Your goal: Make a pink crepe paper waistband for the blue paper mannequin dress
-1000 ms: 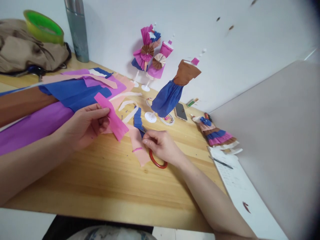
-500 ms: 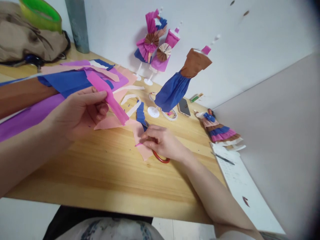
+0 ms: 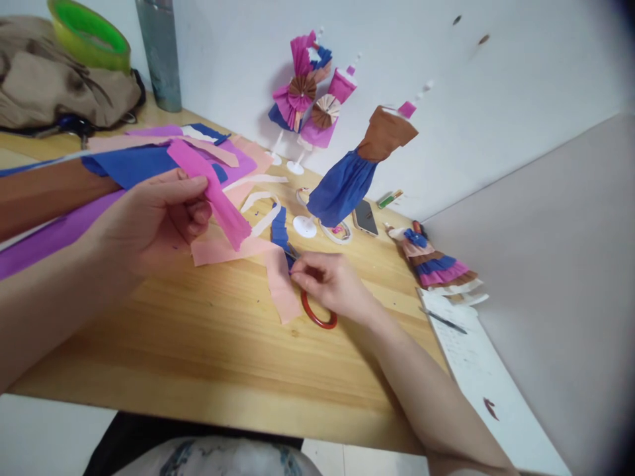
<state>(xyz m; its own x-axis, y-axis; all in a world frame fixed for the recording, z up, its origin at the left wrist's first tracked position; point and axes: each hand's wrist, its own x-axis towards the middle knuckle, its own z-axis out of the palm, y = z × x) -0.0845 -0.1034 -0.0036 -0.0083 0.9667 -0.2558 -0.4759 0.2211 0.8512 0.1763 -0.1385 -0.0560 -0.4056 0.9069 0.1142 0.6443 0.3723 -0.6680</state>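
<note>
Between thumb and fingers, my left hand pinches a bright pink crepe paper strip, which slants down to the right above the table. My right hand is closed in a pinch over a pair of scissors with red handles; what its fingertips hold is too small to make out. Part of the scissors is hidden beneath that hand. Just left of it lie a peach paper strip and a blue paper strip. A curled white strip rests farther back.
Layered coloured paper covers the left side. Behind stands a dress form in brown and blue paper, with two smaller dressed forms near the wall. A phone, a layered paper dress and a pen on white paper are rightward.
My right hand has shifted slightly right and down, and the thin pink scrap seen at its fingertips is no longer plain. My left hand has moved slightly left with the pink strip.
</note>
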